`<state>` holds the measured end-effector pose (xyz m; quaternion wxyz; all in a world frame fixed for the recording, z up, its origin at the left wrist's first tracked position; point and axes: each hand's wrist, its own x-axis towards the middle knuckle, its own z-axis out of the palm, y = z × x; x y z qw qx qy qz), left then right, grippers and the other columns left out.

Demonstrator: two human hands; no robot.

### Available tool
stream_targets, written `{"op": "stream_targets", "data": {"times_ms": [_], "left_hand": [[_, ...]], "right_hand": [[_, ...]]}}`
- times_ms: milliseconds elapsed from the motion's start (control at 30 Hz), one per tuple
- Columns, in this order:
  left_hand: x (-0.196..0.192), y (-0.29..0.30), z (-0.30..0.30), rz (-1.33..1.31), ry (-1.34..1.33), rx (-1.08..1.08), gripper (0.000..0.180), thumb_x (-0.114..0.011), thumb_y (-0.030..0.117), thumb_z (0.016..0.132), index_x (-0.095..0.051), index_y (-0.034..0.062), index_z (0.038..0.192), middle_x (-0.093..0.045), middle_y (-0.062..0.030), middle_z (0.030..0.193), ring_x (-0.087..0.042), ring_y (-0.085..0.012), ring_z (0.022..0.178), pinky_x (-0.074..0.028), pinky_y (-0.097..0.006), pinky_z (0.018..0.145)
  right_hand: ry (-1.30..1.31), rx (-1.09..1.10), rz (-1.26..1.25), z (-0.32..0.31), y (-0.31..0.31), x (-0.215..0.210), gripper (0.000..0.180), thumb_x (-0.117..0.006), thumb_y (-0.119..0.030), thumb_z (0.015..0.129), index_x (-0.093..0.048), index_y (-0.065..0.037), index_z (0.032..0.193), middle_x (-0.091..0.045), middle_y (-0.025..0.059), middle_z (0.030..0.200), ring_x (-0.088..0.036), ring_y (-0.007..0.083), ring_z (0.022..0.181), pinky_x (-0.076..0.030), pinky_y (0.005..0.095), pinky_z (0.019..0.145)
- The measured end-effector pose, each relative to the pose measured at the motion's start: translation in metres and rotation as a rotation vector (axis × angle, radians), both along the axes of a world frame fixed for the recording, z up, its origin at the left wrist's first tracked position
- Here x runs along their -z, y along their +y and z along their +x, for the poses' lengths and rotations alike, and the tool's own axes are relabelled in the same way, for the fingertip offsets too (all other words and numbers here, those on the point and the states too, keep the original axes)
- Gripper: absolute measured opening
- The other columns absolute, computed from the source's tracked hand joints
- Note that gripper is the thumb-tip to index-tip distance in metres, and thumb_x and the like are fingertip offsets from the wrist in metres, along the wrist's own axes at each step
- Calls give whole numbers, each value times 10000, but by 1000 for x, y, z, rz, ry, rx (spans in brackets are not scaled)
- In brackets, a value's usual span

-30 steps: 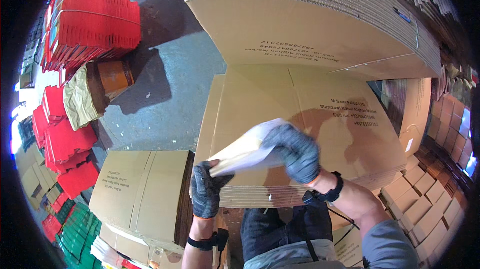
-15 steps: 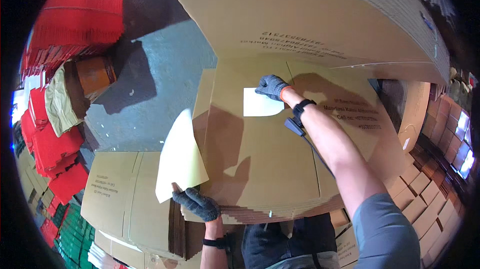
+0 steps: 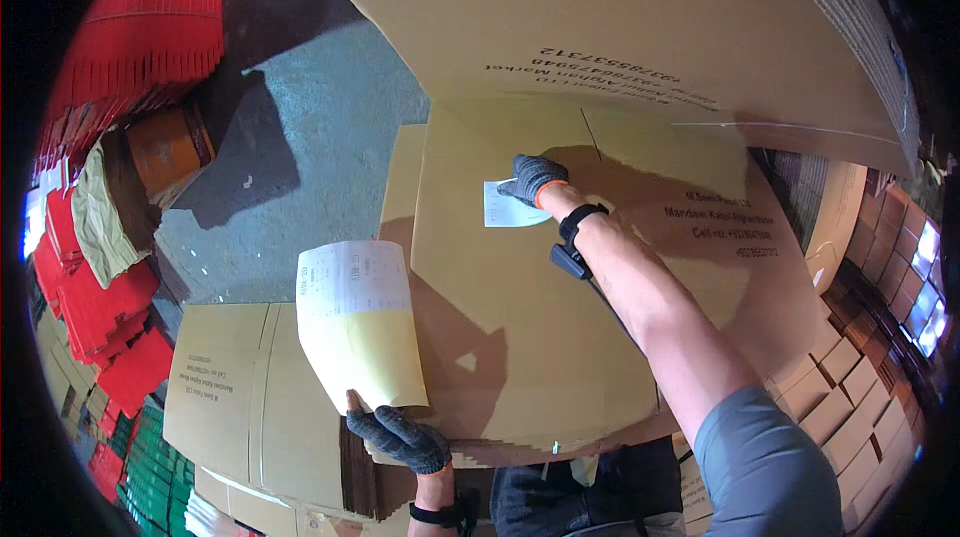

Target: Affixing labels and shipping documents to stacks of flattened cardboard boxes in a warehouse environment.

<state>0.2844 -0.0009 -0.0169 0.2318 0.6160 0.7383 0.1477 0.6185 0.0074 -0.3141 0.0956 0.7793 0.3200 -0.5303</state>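
Observation:
A sheet of labels (image 3: 362, 322), white and printed at its upper part and yellowish bare backing below, is pinched at its lower edge by my left hand (image 3: 400, 439) in a dark grey knit glove. My right hand (image 3: 535, 180), gloved alike with an orange cuff, is closed at the upper right of a small white printed label (image 3: 508, 209), thumb on it. That label lies against the top flat cardboard carton (image 3: 540, 327) of a stack in front of me. My right palm and wrist hide part of the label.
More flattened cartons (image 3: 650, 17) lean upright at the far side. A lower carton stack (image 3: 215, 377) stands at left. Red stacked sheets (image 3: 150, 27) and an orange-brown box (image 3: 168, 152) lie beyond on the grey floor (image 3: 350, 177). Brown boxes (image 3: 840, 377) fill the right.
The label sheet in my left hand has tipped so its printed face shows. My right hand has shifted slightly left, still at the label, whose print now shows.

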Motion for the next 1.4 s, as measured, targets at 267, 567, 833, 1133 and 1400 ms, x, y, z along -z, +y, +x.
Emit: {"op": "stream_targets", "data": {"times_ms": [267, 567, 833, 1133, 1400], "left_hand": [[9, -6, 24, -88, -57, 38, 501, -417, 311, 1106, -416, -21, 1481, -474, -193, 1487, -528, -279, 1299, -469, -407, 1084], [-10, 19, 19, -203, -273, -51, 498, -450, 291, 1091, -391, -48, 1450, -424, -205, 1478, -432, -295, 1374, -390, -423, 1135], [-45, 60, 36, -235, -454, -171, 501, -482, 351, 1091, -433, 3, 1449, -481, -139, 1402, -479, -244, 1291, -420, -408, 1094], [-87, 122, 57, -59, -621, -369, 259, -624, 281, 1035, -577, 31, 1080, -595, -66, 1025, -605, -174, 948, -547, -316, 765], [-169, 87, 8, -150, -513, -2, 255, -647, -43, 874, -577, 26, 1108, -584, -58, 1052, -562, -152, 970, -478, -302, 893]], "right_hand": [[-453, 8, 346, -9, -39, 31, 673, -564, -467, 939, -474, -101, 1496, -491, 207, 1498, -438, 367, 1418, -252, 590, 1202], [-415, 59, 11, 46, -212, -54, 843, -489, -619, 959, -375, -14, 1535, -368, 241, 1599, -369, 394, 1471, -310, 477, 1208], [111, -211, 332, -43, -226, -358, 895, -739, -530, 856, -409, -40, 1528, -395, 259, 1572, -365, 411, 1472, -289, 524, 1207], [-376, -259, 693, 5, -188, -398, 605, -770, -478, 790, -678, -147, 1288, -664, 102, 1305, -616, 330, 1181, -459, 501, 1006], [-52, 234, 1166, 32, -48, -443, 844, -829, -376, 827, -449, -51, 1507, -492, 183, 1511, -446, 345, 1410, -338, 460, 1181]]}}
